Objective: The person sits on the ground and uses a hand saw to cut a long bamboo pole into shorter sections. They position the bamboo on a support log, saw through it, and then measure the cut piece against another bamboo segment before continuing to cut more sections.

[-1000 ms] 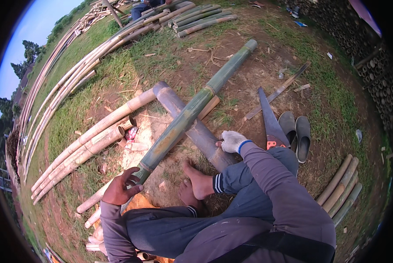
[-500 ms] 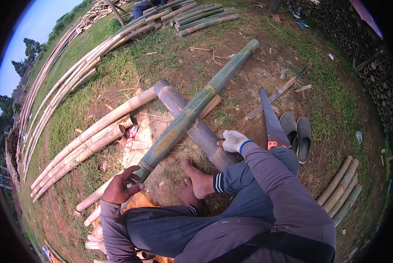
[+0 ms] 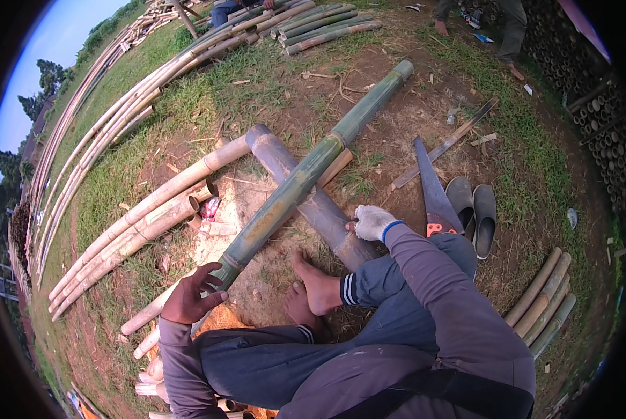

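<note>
Someone's second leg (image 3: pixel 514 35) has entered, far right; the green bamboo pole (image 3: pixel 271 216) slants far-right from the nearer, spread left hand (image 3: pixel 193 296); the curled right hand's (image 3: pixel 374 225) hold is unclear.

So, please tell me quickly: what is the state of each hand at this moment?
Left hand: open, at the near end of the green bamboo pole.
Right hand: gloved, curled; whether it holds anything cannot be told.

Mauve-grey sleeves (image 3: pixel 428 279), white glove (image 3: pixel 373 222) (blue-edged), blue-grey trousers (image 3: pixel 257 366), striped cuffs (image 3: pixel 347 291)
</note>
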A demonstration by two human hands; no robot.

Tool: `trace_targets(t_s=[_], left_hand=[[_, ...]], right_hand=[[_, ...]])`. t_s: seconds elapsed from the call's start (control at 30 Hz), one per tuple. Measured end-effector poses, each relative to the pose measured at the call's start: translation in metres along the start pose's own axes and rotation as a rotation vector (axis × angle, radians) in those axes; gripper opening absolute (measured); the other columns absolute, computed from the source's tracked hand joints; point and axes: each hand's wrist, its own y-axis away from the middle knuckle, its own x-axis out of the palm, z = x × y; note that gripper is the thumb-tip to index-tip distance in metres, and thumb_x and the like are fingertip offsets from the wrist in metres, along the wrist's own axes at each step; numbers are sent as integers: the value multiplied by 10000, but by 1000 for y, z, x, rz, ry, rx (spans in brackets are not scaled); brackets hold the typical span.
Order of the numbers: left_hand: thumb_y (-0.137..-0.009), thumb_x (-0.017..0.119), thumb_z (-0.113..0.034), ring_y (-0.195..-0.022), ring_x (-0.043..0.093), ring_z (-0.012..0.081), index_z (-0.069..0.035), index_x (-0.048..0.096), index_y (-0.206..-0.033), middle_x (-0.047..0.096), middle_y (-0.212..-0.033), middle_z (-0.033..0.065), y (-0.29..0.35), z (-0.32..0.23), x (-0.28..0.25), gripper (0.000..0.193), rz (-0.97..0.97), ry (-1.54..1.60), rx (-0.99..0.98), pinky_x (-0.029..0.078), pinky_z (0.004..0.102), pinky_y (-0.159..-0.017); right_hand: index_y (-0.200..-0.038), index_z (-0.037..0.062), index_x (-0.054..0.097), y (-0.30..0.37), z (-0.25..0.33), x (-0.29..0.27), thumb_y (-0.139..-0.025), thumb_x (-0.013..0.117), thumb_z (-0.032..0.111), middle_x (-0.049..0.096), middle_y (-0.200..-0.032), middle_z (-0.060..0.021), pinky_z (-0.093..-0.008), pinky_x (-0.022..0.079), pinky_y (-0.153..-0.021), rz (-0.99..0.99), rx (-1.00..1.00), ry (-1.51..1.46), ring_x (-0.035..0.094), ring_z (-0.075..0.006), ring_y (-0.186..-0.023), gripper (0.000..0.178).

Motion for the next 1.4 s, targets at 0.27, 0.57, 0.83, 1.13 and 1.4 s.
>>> trace_targets(t_s=[0.27,0.57,0.83,1.13,1.4], left_hand=[[-905,869,-203,-950,761,261,-39,551,-1476,767,-1103,188,0,1,0,674,-2,-5,-1,595,387,-860],[-902,872,-208,-945,759,260,-40,553,-1476,765,-1090,183,0,2,0,679,-1,0,-12,594,386,-859],[-904,868,-208,-942,754,257,-31,551,-1474,764,-1088,177,0,2,-1,675,0,13,-8,588,382,-862],[-903,866,-209,-939,756,259,-40,554,-1475,767,-1097,178,0,0,-1,673,-1,3,-11,587,384,-860],[-902,862,-187,-889,737,225,-59,560,-1469,754,-1058,133,1,4,1,655,-12,19,-11,577,363,-843]], right_hand=[[-1291,70,743,-1,0,1,-978,698,444,718,-1280,-280,-485,525,-1074,8,16,8,679,-428,-1237,489],[-1266,59,749,-1,0,1,-978,697,408,726,-1263,-277,-489,529,-1063,-5,1,3,684,-428,-1224,456],[-1247,49,752,5,7,-6,-976,701,412,724,-1257,-284,-490,524,-1065,14,18,3,678,-436,-1227,455],[-1208,33,758,4,5,-5,-976,697,416,722,-1240,-296,-500,526,-1054,11,16,-12,678,-446,-1218,451],[-1200,27,760,1,2,-2,-976,697,417,727,-1220,-301,-507,531,-1041,7,0,6,686,-455,-1197,454]])
